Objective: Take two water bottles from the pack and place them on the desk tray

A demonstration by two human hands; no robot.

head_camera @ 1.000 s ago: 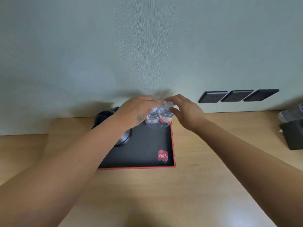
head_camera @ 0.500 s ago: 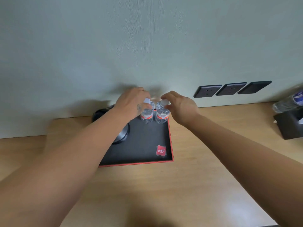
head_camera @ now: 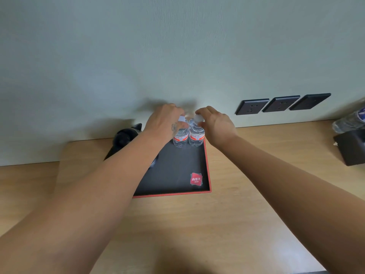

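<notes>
Two water bottles standing upright, side by side, on the tray (head_camera: 206, 165)
The left hand (head_camera: 164, 123) grips the left bottle (head_camera: 180, 136) and the right hand (head_camera: 215, 123) the right bottle (head_camera: 196, 135) by their caps; a jerky release could topple both.

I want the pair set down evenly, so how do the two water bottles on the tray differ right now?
The left bottle has its cap mostly covered by the left hand; the right bottle shows its white cap, pinched by the right hand. The right bottle stands nearer the tray's red right edge. Both stand upright, side by side at the tray's far end, clear with red-and-white labels.
</notes>
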